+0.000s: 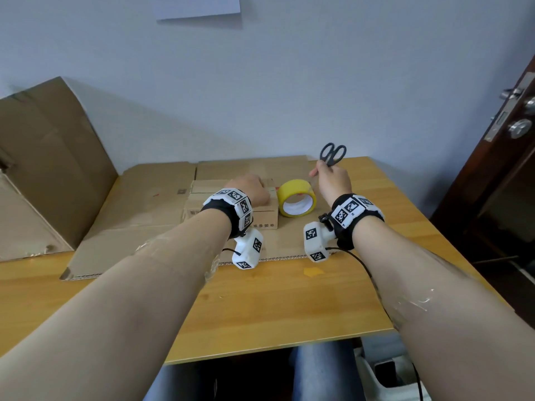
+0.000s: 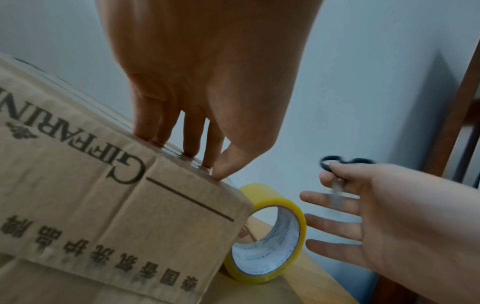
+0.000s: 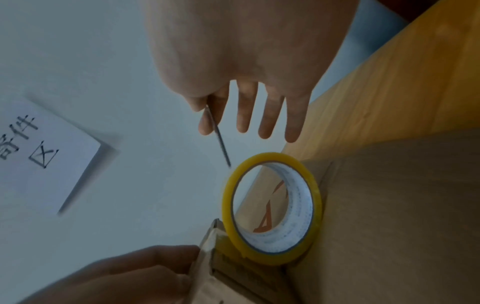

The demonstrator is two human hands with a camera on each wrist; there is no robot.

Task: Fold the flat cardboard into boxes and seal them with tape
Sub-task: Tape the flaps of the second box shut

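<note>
A small folded cardboard box (image 1: 231, 211) with printed sides (image 2: 103, 205) stands on flat cardboard sheets. My left hand (image 1: 260, 192) presses down on its taped top edge with straight fingertips (image 2: 189, 152) and the thumb beside them. A yellow tape roll (image 1: 296, 198) stands on edge right of the box, touching its corner (image 3: 213, 257). My right hand (image 1: 324, 172) hovers above and behind the roll. Its thumb and forefinger pinch the blades of black scissors (image 1: 333, 153), handles up and blade tip (image 3: 223, 152) pointing down toward the roll (image 3: 272, 207). The other fingers are spread straight.
Flat cardboard sheets (image 1: 139, 204) cover the back of the wooden table (image 1: 275, 308). A large cardboard piece (image 1: 49, 157) leans against the wall at the left. A brown door (image 1: 515, 140) stands at the right. A paper sign (image 3: 39, 152) hangs on the wall.
</note>
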